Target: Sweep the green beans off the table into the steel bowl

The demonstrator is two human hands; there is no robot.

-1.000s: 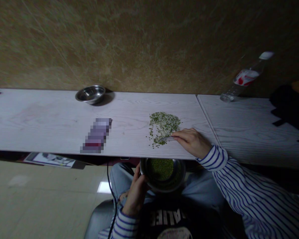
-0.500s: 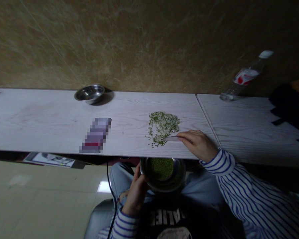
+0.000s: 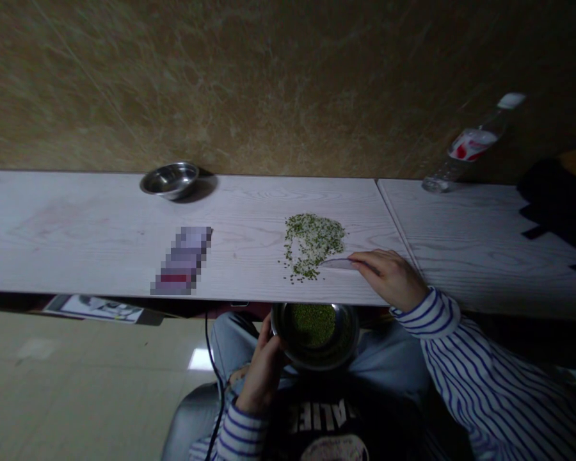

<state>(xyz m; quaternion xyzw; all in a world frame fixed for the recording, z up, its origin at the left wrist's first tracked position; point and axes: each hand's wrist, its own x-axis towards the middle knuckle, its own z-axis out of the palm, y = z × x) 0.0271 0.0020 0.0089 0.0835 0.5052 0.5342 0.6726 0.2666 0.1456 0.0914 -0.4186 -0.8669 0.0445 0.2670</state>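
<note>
A heap of small green beans (image 3: 312, 243) lies spread on the pale wooden table (image 3: 100, 243). My right hand (image 3: 388, 276) rests on the table at the heap's right edge, fingers closed on a thin flat card (image 3: 336, 263) whose tip touches the beans. Below the table's front edge, my left hand (image 3: 262, 371) grips the rim of a steel bowl (image 3: 348, 342) on my lap. That bowl holds green beans (image 3: 313, 323).
An empty steel bowl (image 3: 169, 180) stands at the back of the table by the wall. A blurred flat packet (image 3: 181, 260) lies left of the heap. A plastic bottle (image 3: 470, 146) leans at the back right, with dark items (image 3: 557, 198) beyond it. A table seam (image 3: 393, 214) runs right of the heap.
My right hand and the card have slid rightwards along the heap's lower edge. The left hand and the lap bowl have stayed put.
</note>
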